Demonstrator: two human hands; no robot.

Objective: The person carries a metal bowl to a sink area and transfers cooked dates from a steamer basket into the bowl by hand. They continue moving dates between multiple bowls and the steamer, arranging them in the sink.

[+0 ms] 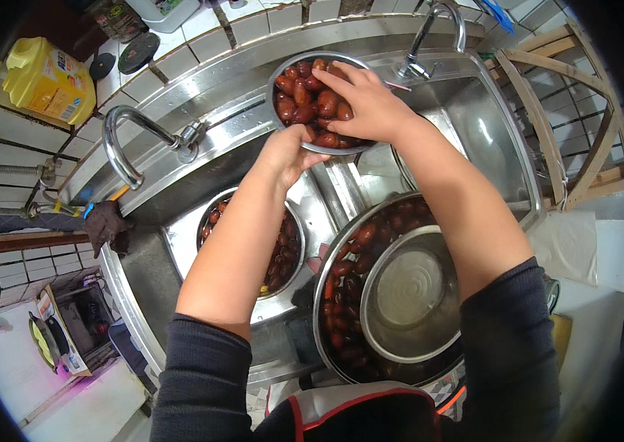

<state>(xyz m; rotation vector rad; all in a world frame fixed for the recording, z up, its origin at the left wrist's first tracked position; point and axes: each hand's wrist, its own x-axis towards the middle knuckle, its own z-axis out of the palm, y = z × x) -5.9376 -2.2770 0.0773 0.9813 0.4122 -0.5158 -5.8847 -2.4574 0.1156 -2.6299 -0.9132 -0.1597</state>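
Observation:
A steel bowl full of wet red dates [302,99] is raised near the back ledge of the double sink. My left hand [289,152] grips the bowl's near rim, thumb over the edge and fingers beneath. My right hand [364,105] lies spread over the dates at the bowl's right side, its fingertips touching them. Below my left forearm, a second steel bowl of dates [298,248] stands in the left basin, partly hidden. A large steel basin [320,309] holds more dates, and inside it sits a steel bowl [411,287] with cloudy liquid.
Chrome taps rise at the left [124,143] and the right [414,50] of the sink. A dark cloth [106,226] hangs over the sink's left corner. A yellow plastic jug [49,80] stands at upper left, and a wooden frame [560,110] stands at right.

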